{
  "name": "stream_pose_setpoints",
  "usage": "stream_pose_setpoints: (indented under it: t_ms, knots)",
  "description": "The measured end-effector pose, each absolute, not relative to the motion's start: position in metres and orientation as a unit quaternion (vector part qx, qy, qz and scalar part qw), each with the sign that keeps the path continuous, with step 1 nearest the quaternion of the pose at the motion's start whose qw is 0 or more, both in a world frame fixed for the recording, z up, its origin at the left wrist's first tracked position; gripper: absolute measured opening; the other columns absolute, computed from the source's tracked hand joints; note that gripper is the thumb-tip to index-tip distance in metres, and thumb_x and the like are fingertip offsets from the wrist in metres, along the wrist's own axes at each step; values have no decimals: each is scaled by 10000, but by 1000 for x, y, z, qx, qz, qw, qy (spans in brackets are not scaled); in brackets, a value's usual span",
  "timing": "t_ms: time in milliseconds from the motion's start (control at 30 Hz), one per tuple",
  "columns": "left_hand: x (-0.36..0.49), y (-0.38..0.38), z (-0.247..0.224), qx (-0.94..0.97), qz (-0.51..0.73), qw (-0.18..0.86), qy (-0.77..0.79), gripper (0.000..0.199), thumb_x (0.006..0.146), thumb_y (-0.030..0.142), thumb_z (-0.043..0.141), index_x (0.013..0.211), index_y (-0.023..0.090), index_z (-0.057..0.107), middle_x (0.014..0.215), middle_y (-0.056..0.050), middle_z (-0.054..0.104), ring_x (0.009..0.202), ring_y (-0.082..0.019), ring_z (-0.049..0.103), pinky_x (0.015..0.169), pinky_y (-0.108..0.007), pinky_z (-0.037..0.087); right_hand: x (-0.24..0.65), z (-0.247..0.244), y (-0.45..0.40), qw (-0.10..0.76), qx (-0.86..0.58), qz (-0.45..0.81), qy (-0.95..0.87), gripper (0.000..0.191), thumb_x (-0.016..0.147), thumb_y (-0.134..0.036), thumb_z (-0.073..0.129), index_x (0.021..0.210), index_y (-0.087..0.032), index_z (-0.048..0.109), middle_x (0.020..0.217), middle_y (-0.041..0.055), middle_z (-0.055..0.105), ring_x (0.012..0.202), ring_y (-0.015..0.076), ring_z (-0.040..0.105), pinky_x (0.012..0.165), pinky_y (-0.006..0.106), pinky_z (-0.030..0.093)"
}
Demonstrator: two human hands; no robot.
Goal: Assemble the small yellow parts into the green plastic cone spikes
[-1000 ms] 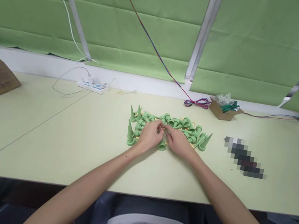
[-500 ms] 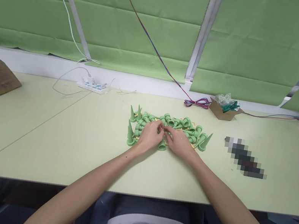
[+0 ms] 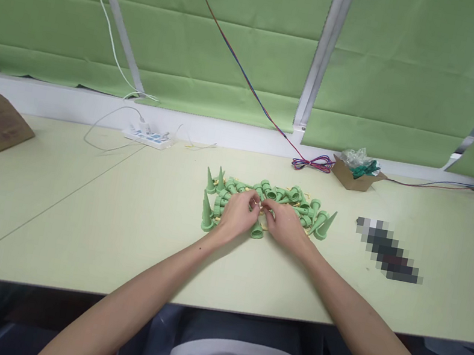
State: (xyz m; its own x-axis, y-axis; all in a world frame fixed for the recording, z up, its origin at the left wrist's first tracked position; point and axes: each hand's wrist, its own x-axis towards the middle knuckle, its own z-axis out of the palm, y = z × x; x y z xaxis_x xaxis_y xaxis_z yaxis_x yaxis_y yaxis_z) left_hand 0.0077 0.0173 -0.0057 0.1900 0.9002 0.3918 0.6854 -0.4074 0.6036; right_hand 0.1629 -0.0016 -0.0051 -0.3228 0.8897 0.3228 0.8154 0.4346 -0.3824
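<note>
A small pale piece [image 3: 261,205], mostly hidden, sits at mid-frame between a person's left hand [image 3: 240,212] and right hand [image 3: 285,223], both curled toward it; which grips it cannot be told. Around them, green cone-shaped plastic spikes [image 3: 269,194] crowd the cream counter [image 3: 117,230]. Right of upper centre stands a small brown cardboard box [image 3: 350,180].

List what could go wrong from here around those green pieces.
1. The left hand is close beside an upright green cone; a sideways move might knock it over.
2. The right hand is close to the left, above loose green pieces; anything small slipping from either grip could get lost among them.
3. Pieces lying on their sides might roll if nudged.
</note>
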Motion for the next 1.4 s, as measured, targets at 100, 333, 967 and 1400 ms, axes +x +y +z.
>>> stream_pose_setpoints:
  t_ms: [100, 333, 967, 1400]
  knots:
    - [8, 17, -6, 755, 366, 149, 523, 127, 804, 173, 507, 844, 201, 624, 774, -22, 684, 649, -170, 564, 628, -290, 391, 163, -5, -1, 260, -519, 75, -811, 328, 915, -104, 400, 1096, -170, 665, 906, 92, 731, 826, 216, 656, 725, 267, 406]
    - [8, 16, -4, 752, 366, 155, 525, 124, 807, 178, 497, 836, 199, 616, 771, -22, 681, 631, -165, 552, 627, -292, 392, 163, -9, 2, 286, -510, 72, -808, 282, 913, -120, 419, 1039, -177, 664, 894, 76, 722, 814, 214, 650, 711, 277, 406]
    - [9, 16, -4, 758, 354, 148, 528, 143, 790, 142, 501, 834, 201, 624, 785, -19, 692, 662, -165, 574, 658, -286, 408, 165, -13, 3, 211, -535, 79, -815, 218, 882, -139, 491, 993, -193, 671, 924, 74, 627, 868, 196, 588, 687, 257, 359]
    - [8, 15, -3, 751, 370, 160, 523, 132, 846, 207, 497, 880, 205, 625, 787, -31, 679, 666, -171, 574, 677, -294, 423, 166, -16, 6, 276, -513, 84, -809, 224, 890, -102, 446, 976, -169, 642, 943, 88, 653, 881, 206, 594, 769, 290, 409]
